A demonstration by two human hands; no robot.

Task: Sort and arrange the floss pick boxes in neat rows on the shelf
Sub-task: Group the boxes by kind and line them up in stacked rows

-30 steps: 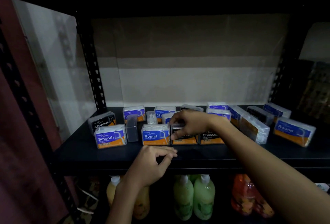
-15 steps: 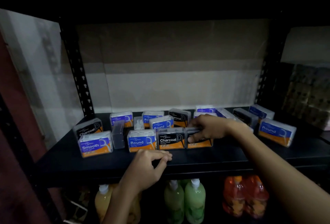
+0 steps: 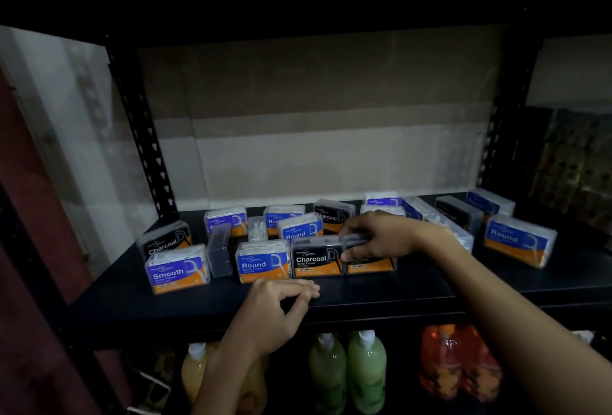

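Several floss pick boxes stand on a black shelf (image 3: 430,285). In the front row, from left: a blue Smooth box (image 3: 178,269), a clear box (image 3: 219,249) turned end-on, a blue Round box (image 3: 263,261), a black Charcoal box (image 3: 317,256) and a second Charcoal box (image 3: 371,264). My right hand (image 3: 381,237) grips that second Charcoal box from above, fingers over its top and thumb on its front. My left hand (image 3: 276,310) rests on the shelf's front edge below the Round box, fingers loosely curled, holding nothing.
More boxes lie unsorted behind and to the right, among them a Round box (image 3: 518,240) at far right and a Charcoal box (image 3: 164,239) at back left. Black perforated uprights (image 3: 142,136) frame the shelf. Green (image 3: 347,371) and orange (image 3: 460,361) bottles stand on the shelf below.
My right hand moved from the middle Charcoal box to the one on its right and grips it. The left hand stayed on the shelf edge. The camera shifted slightly.
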